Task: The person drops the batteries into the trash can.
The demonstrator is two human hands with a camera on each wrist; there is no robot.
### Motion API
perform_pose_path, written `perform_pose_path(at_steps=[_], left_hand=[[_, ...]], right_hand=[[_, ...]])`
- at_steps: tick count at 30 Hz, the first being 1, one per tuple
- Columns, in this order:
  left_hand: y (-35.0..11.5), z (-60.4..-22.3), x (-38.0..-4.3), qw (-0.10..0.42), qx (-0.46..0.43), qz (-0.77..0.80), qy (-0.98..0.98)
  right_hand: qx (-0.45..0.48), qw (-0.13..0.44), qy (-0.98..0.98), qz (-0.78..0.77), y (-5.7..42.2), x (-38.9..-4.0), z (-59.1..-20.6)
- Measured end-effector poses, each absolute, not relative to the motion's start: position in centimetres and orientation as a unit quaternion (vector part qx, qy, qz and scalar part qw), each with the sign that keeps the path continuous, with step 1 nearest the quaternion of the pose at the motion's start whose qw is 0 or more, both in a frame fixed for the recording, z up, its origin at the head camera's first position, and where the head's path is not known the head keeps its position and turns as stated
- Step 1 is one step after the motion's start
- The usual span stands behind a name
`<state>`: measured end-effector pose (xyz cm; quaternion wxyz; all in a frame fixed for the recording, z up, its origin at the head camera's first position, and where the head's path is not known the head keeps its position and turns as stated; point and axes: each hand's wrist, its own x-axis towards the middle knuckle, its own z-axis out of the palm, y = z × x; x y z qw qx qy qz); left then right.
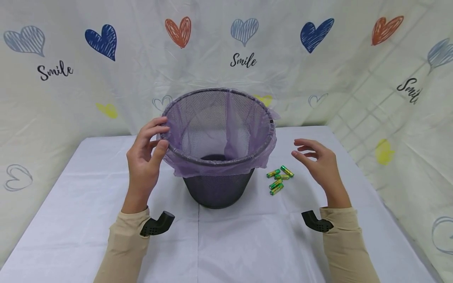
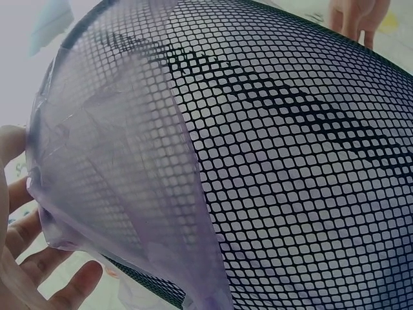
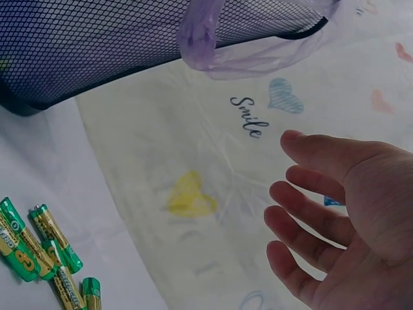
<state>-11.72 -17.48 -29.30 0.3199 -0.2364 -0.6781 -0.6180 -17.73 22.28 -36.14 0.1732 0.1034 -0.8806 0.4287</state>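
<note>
A black mesh wastebasket [image 1: 220, 192] stands upright on the table, lined with a thin purple plastic bag [image 1: 212, 168] folded over its rim. My left hand [image 1: 146, 151] is at the basket's left rim, thumb and fingers spread and only loosely bent. In the left wrist view its fingers [image 2: 26, 229] lie beside the bag's overhanging edge; whether they press on it I cannot tell. Over the table to the right, my right hand [image 1: 318, 165] hovers with relaxed fingers and holds nothing. Between it and the basket lie several green-and-gold batteries [image 1: 282, 177], also seen in the right wrist view.
A white cloth [image 1: 226, 243] covers the table. Behind it and along the sides hangs a pale curtain [image 1: 209, 67] printed with hearts and the word "Smile". A black wrist mount [image 1: 158, 224] sits on the left sleeve and another [image 1: 316, 222] on the right.
</note>
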Motion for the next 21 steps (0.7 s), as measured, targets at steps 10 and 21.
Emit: perform_pose_path(at_steps=[10,21], left_hand=[[-17.5,-29.2,-11.5,0.323,-0.233,-0.614,-0.682],[-17.6,-29.4,-11.8,0.320,-0.237,-0.620,-0.676]], right_hand=[[0.104,0.172,-0.880,0.431,22.5,-18.1,-36.7],[0.093,0.157,-0.888,0.423,23.1,-18.6,-37.6]])
